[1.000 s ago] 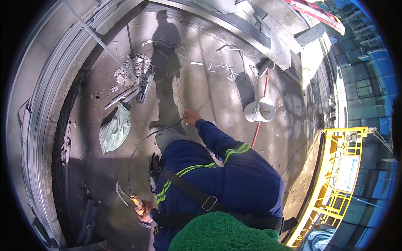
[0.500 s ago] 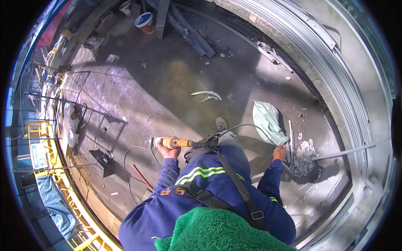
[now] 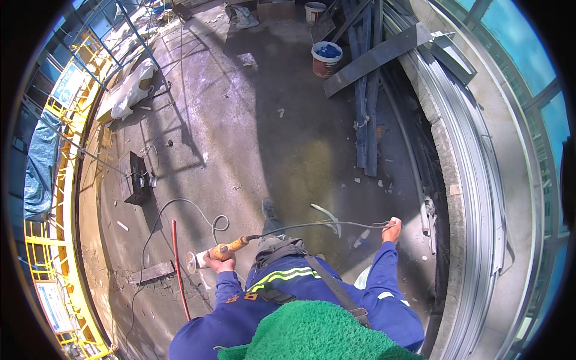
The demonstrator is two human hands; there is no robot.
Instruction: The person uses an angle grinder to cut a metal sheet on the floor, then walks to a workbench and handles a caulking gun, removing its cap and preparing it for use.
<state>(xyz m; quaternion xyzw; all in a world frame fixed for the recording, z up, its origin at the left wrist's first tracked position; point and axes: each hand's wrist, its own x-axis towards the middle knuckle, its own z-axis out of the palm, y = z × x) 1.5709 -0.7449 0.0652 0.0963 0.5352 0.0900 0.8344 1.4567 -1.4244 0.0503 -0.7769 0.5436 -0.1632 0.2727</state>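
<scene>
My left hand [image 3: 219, 263] is closed round the head end of an orange angle grinder [image 3: 233, 246], held in front of my waist on the left. Its round disc [image 3: 191, 263] points out to the left, past my fingers. From the grinder's rear end a dark power cord [image 3: 312, 225] runs across to the right. My right hand [image 3: 391, 230], arm stretched forward and out, pinches that cord away from my body. Below the cord, a curved white strip [image 3: 327, 219] lies on the concrete floor. One of my shoes [image 3: 268, 209] shows beyond my waist.
A red rod [image 3: 179, 270], looped cable, wood piece [image 3: 152, 273] and dark open box [image 3: 135, 178] lie left. Yellow railing [image 3: 69, 240] borders that side. Ahead right are a bucket [image 3: 327, 60] and metal channels [image 3: 367, 114]; a ledge [image 3: 459, 228] with long rails runs along the right.
My view has swung right, and I have moved forward over the floor. My right hand has left the pale green sack's side and now holds the cord out. The grinder stays in my left hand.
</scene>
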